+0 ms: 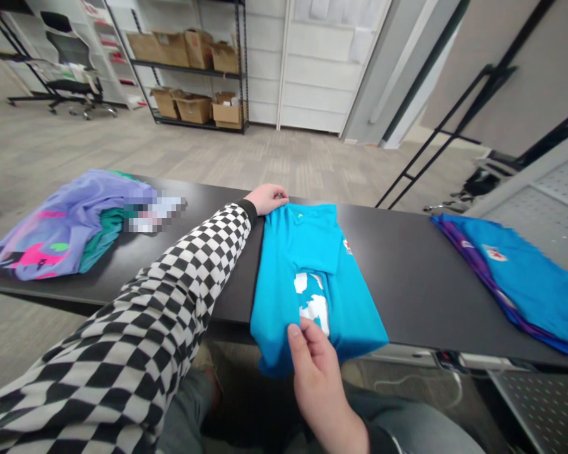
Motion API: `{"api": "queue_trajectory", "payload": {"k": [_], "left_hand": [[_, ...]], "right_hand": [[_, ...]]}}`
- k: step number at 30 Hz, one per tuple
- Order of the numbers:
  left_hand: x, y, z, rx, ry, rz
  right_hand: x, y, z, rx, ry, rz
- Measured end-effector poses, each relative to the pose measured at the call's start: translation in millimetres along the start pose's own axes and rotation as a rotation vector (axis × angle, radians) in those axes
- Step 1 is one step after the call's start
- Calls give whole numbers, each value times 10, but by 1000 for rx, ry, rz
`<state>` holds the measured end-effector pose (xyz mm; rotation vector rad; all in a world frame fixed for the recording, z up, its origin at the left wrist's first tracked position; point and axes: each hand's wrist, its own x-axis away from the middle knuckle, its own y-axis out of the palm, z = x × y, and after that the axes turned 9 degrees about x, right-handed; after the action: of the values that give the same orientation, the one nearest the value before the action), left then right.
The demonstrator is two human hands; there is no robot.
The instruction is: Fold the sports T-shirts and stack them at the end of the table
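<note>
A turquoise T-shirt (307, 271) lies partly folded across the black table (407, 271), its near end hanging over the front edge. My left hand (267, 197), in a black-and-white checked sleeve, reaches to the shirt's far left corner and pinches the fabric there. My right hand (315, 362) grips the shirt's near edge at the table's front, thumb on top of the cloth beside a white print.
A pile of purple, pink and green garments (61, 227) sits on the table's left end. A stack of blue and purple shirts (515, 277) lies at the right. Beyond the table are a shelf with cardboard boxes (194, 69), an office chair (71, 63) and a black metal frame (454, 113).
</note>
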<state>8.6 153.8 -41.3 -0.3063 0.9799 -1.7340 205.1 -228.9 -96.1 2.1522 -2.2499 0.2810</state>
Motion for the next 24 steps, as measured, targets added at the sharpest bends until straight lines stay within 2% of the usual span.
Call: {"api": "queue_trajectory", "payload": {"k": [5,14,17,20,24], "left_hand": [[8,27,-4,-65,22,20],[-6,11,9,-94,19,17],[-13,11,-3,-98,15,22],[-9,10,-2,-97,17,29],[10,3,21,-112,16,39]], "right_hand": [[134,9,154,-128,84,-197],[379,-221,131,-98,59,-237],[458,-243,149,-80,52,-192],[460,-228,244,-47,82,-123],[350,-201,446,34,119,-185]]}}
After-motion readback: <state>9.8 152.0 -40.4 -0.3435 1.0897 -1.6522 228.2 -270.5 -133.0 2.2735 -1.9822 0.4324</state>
